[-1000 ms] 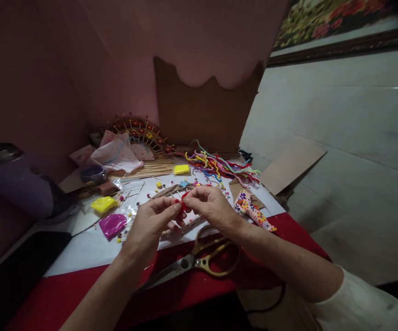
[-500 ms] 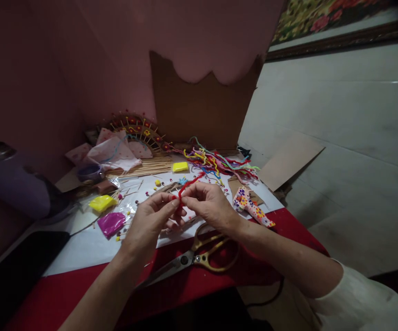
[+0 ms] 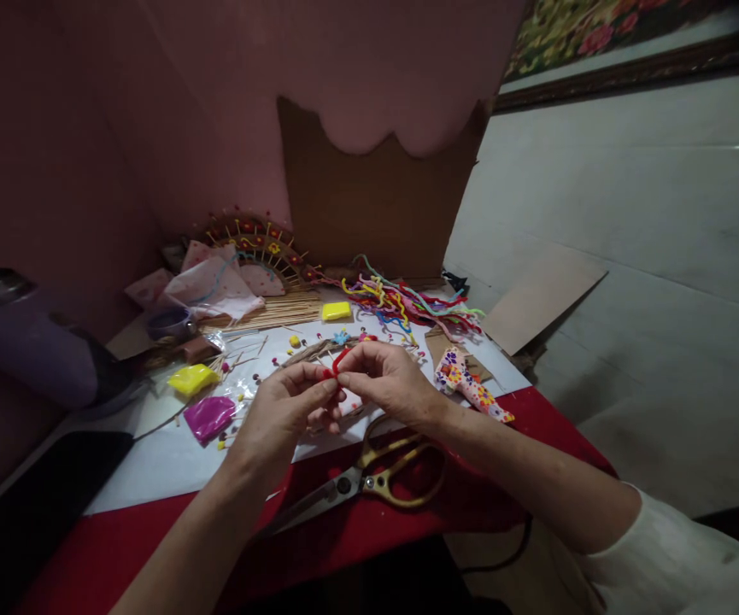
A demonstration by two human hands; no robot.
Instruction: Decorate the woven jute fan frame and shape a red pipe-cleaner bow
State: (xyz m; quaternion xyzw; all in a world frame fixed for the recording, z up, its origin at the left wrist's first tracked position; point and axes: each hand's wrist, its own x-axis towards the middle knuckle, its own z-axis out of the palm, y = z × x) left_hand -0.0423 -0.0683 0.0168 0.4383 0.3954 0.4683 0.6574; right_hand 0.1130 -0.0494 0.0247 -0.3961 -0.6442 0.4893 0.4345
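Observation:
A fuzzy red pipe cleaner [image 3: 338, 359] is bent into a small loop between my fingertips. My left hand [image 3: 285, 406] pinches it from the left, thumb against forefinger. From the other side my right hand [image 3: 391, 384] grips it too, its fingertips touching those of the left. Part of the red strand is hidden by the fingers. Below the hands, gold-handled scissors [image 3: 369, 483] lie on the red cloth. Behind the hands is a rounded piece with a brown twisted rim [image 3: 308, 352], mostly covered, with coloured beads on sticks around it.
A pile of coloured pipe cleaners [image 3: 401, 299] lies at the back. Yellow [image 3: 193, 379] and magenta clay packets [image 3: 208, 418] sit on the left. A flower-patterned glue gun [image 3: 472, 384] lies right. A cut cardboard sheet [image 3: 375, 205] leans on the wall behind a decorated fan [image 3: 254, 243].
The red pipe cleaner's free end, which stuck out toward the upper right, is now curled into a tight loop at my fingertips. Both hands stay in nearly the same place.

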